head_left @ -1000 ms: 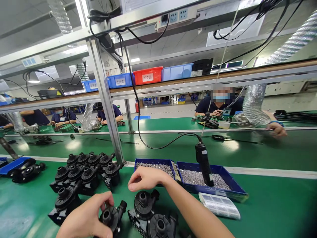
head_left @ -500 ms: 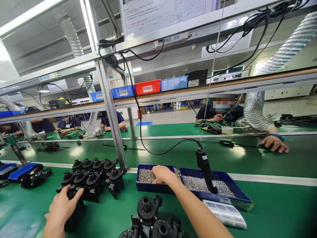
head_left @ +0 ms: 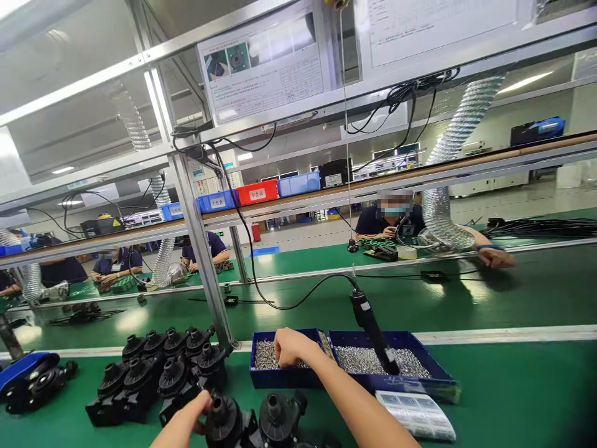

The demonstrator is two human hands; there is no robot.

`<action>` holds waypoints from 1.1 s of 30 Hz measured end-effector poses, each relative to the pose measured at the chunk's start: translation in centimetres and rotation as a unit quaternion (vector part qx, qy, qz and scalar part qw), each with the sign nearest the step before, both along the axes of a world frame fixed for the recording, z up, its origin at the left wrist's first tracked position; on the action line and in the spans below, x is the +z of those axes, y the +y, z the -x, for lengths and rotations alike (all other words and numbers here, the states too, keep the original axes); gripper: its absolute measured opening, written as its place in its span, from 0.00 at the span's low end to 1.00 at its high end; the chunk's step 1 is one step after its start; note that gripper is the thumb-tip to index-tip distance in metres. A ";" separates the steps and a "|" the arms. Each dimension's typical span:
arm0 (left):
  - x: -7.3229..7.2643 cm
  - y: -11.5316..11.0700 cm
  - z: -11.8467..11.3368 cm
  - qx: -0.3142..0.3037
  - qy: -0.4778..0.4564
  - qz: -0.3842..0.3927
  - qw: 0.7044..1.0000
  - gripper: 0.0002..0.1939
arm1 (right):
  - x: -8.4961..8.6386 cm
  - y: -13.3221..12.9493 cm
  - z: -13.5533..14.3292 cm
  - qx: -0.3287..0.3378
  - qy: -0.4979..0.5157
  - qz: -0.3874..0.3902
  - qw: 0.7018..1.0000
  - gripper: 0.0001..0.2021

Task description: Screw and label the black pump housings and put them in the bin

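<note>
My left hand (head_left: 192,415) is closed on the side of a black pump housing (head_left: 224,418) with a round top and upright spout, low in the view. Its fingers are partly hidden behind the housing. Another black pump housing (head_left: 275,410) stands close on the right. My right hand (head_left: 291,348) reaches into a blue bin (head_left: 284,378) of loose screws (head_left: 265,354). Its fingers are bent down and drawn together, the tips among the screws. A second blue bin (head_left: 415,384), full of small shiny metal parts (head_left: 359,359), adjoins it, with a black electric screwdriver (head_left: 373,326) leaning in it.
Several black pump housings (head_left: 170,376) stand in rows at left, by a metal post (head_left: 198,249). A printed sheet (head_left: 415,414) lies before the bins. The screwdriver's cable (head_left: 298,305) loops across. Beyond, a co-worker's hand (head_left: 497,256) rests over the far bench.
My left hand has moved right with a pump housing, from beside the rows to the housings at front centre. My right hand stays in the screw bin. The view has shifted.
</note>
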State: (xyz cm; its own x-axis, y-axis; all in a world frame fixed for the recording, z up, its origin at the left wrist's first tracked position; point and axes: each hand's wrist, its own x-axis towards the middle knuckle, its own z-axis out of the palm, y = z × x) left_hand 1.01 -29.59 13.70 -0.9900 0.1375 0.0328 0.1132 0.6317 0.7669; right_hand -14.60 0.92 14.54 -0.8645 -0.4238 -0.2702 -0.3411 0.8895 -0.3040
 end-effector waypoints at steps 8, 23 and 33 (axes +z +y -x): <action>-2.3 4.0 3.6 -0.073 0.037 -0.071 0.994 0.28 | 0.1 0.6 0.7 -0.021 0.039 0.027 0.999 0.07; -3.8 5.2 5.0 -0.009 0.230 -0.164 0.959 0.28 | 1.9 -0.4 -1.7 0.123 0.042 0.308 0.942 0.09; -1.7 7.1 3.6 0.082 0.111 -0.378 0.915 0.30 | 2.6 -3.6 -6.0 0.233 0.153 0.370 0.886 0.08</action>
